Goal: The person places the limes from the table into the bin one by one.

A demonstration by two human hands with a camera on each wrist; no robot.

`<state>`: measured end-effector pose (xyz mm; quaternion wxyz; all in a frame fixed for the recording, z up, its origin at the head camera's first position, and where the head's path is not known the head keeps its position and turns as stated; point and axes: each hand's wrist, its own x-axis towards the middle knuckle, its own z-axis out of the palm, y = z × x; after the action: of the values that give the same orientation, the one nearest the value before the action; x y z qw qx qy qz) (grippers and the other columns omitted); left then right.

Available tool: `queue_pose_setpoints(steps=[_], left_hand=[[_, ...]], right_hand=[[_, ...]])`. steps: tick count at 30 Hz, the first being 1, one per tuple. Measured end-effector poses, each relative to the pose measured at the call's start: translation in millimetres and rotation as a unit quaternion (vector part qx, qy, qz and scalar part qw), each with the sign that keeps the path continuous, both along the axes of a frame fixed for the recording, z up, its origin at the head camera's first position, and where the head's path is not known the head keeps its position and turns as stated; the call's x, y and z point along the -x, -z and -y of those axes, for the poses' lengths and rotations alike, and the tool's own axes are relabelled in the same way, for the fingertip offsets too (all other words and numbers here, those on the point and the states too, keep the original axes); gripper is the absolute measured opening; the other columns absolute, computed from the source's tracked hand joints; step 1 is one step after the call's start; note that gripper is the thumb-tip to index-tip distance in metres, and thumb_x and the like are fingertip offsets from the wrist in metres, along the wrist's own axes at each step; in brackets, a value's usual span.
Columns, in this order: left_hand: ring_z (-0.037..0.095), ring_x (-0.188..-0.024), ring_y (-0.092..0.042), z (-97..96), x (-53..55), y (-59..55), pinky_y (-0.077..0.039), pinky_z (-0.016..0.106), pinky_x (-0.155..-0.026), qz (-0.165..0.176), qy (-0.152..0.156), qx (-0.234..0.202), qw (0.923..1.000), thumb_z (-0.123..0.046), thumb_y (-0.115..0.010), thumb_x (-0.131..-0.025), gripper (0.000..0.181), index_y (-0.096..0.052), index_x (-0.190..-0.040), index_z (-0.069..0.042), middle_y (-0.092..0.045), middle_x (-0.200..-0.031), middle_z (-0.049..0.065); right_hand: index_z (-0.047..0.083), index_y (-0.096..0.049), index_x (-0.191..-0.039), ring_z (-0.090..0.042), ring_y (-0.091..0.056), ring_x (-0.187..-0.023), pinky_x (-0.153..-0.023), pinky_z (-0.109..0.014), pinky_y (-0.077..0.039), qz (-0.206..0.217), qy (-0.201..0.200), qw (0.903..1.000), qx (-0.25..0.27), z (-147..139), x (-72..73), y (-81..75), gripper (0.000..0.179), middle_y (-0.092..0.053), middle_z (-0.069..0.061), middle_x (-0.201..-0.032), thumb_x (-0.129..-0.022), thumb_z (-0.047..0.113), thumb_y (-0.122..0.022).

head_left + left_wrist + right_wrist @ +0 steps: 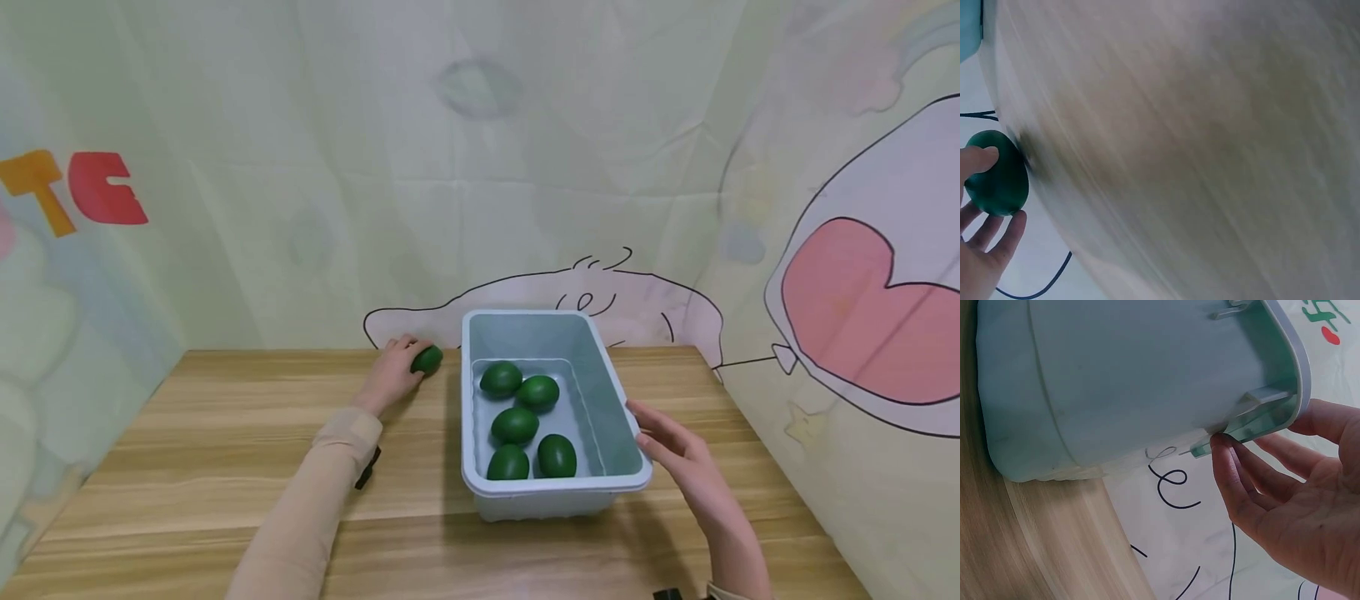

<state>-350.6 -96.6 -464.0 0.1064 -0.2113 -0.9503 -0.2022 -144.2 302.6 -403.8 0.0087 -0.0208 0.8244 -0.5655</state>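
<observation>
My left hand holds a dark green, egg-shaped avocado between thumb and fingers, low at the table's back edge. In the left wrist view the thumb lies on one side of this avocado and the fingertips on the other. A light grey-blue plastic bin stands just to the right, with several similar avocados on its floor. On the bin's right side, my right hand grips the rim; the right wrist view shows its thumb at the lip and fingers curled under it.
The wood-grain table meets a printed cloth backdrop behind and at the sides. The bin's tall walls rise between the two hands. Dark wrist bands show at the cuffs.
</observation>
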Motion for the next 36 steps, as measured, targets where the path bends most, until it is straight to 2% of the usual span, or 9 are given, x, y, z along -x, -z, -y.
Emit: queue_pose_setpoints(steps=[12, 36], left_hand=[[0.036, -0.111, -0.051, 2.0, -6.3, -4.2, -0.048, 0.049, -0.094, 0.005, -0.013, 0.001, 0.9999, -0.010, -0.070, -0.085, 0.053, -0.053, -0.135, -0.006, -0.052, -0.128, 0.018], [0.033, -0.109, -0.052, 5.3, -35.7, -11.5, -0.050, 0.049, -0.091, -0.032, 0.002, -0.037, 0.9988, -0.012, -0.073, -0.082, 0.055, -0.056, -0.134, -0.009, -0.055, -0.124, 0.016]], right_hand=[[0.014, -0.044, -0.144, 0.008, -0.052, -0.113, -0.092, -0.013, -0.041, 0.004, -0.002, 1.0000, -0.007, 2.3, 0.7, -2.6, 0.052, -0.048, -0.011, -0.144, -0.098, 0.035, -0.053], [0.017, -0.043, -0.145, 0.009, -0.051, -0.113, -0.091, -0.012, -0.041, 0.009, 0.002, 0.9999, -0.013, 0.3, -1.5, -2.8, 0.053, -0.048, -0.009, -0.145, -0.098, 0.037, -0.053]])
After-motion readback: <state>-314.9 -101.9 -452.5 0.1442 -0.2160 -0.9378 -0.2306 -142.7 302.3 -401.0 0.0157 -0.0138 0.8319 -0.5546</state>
